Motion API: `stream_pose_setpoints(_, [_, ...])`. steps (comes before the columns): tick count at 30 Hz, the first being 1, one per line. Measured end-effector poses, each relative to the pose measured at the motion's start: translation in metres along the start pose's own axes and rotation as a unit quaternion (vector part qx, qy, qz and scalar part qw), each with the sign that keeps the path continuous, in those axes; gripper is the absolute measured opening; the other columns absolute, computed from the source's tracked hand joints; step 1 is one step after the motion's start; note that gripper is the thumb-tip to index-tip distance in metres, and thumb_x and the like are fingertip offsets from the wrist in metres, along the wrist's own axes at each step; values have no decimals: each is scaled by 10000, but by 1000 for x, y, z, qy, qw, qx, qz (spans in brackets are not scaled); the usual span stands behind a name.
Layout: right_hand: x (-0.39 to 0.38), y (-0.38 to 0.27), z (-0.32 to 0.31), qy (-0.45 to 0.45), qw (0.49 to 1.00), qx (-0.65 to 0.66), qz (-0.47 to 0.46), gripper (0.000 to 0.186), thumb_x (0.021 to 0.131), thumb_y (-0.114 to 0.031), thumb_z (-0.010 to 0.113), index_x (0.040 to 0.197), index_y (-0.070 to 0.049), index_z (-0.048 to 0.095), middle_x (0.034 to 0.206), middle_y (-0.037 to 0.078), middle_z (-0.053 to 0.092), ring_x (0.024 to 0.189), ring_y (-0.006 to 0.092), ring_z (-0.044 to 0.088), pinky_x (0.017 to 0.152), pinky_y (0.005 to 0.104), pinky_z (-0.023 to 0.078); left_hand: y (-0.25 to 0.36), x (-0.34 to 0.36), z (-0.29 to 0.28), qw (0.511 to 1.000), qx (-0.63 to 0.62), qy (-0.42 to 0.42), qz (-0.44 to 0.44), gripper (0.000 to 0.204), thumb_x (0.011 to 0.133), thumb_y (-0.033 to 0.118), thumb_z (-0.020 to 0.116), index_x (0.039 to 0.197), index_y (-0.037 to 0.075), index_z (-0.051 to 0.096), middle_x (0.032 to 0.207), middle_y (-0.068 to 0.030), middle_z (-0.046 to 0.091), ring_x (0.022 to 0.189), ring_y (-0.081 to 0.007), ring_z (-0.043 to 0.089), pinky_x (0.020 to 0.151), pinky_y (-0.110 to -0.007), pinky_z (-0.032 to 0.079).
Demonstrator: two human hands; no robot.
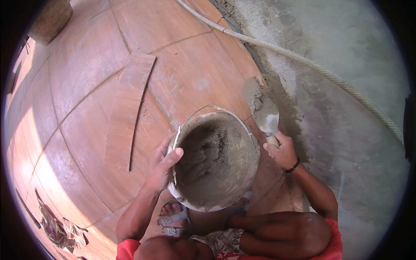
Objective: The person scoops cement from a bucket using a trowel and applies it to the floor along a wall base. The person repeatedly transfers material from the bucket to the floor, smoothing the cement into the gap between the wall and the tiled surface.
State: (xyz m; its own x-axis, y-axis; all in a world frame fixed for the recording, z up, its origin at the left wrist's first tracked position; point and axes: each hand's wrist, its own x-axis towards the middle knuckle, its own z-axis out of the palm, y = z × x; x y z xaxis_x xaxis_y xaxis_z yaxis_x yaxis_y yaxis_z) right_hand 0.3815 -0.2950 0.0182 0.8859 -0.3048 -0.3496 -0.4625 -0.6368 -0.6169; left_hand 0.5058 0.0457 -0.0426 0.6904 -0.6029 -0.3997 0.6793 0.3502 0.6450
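Observation:
My left hand [164, 164] grips the rim of a bucket [251, 160], thumb over the edge and fingers on its outer side. Tilted toward me, the bucket shows grey mortar [212, 147] coating its inside, and its wire handle [211, 107] lies along the far rim. In my right hand [284, 151], the fingers wrap round the handle of a trowel [271, 122]. A lump of wet mortar rides on the trowel's blade, which points away from me at the edge of the tiled floor.
A cut strip of tile [130, 104] lies on the brown wood-look tiles [86, 125]. Along the right runs rough grey concrete [346, 143], crossed by a braided hose [312, 65]. A mortar-stained container [51, 21] stands far left; a crumpled wrapper [56, 227] lies near left.

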Motion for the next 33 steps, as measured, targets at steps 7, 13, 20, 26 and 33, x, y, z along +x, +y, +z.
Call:
stream_pose_setpoints(7, [45, 23, 14, 13, 980, 141, 142, 451, 902, -116, 618, 1324, -11, 497, 745, 11, 539, 567, 77, 526, 496, 245, 470, 1, 0, 0, 1000, -1, 0, 9, 616, 895, 278, 677, 1362, -46, 437, 1271, -133, 574, 1174, -196, 536, 1029, -342, 396])
stream_pose_setpoints(13, [68, 23, -19, 11, 925, 338, 173, 479, 940, -214, 595, 1355, -28, 447, 759, 55, 590, 552, 122, 573, 464, 273, 498, 2, -2, 0, 1000, -1, 16, 1, 597, 905, 258, 666, 1364, -45, 435, 1257, -127, 578, 1165, -195, 537, 1028, -342, 395])
stream_pose_setpoints(20, [31, 18, -59, 21, 910, 375, 174, 448, 958, -182, 572, 1354, -10, 453, 781, 112, 617, 542, 163, 591, 446, 293, 506, -1, -1, -5, 1000, 3, 9, 6, 585, 909, 271, 673, 1346, -52, 458, 1254, -126, 572, 1153, -183, 527, 1009, -335, 400])
stream_pose_setpoints(26, [-6, 16, -50, 77, 954, 258, 134, 461, 954, -165, 568, 1344, 52, 452, 772, 73, 595, 555, 123, 574, 467, 266, 487, 1, -1, -7, 1000, 1, -1, 0, 595, 909, 284, 681, 1343, -59, 460, 1242, -125, 576, 1147, -182, 526, 1008, -336, 397])
stream_pose_setpoints(33, [12, 24, -4, 68, 992, 79, 77, 454, 939, -159, 574, 1337, 37, 478, 730, 15, 550, 534, 79, 538, 468, 242, 452, 0, 2, -3, 1000, 5, 14, 4, 565, 905, 270, 669, 1327, -50, 474, 1220, -119, 588, 1141, -184, 530, 1003, -337, 401])
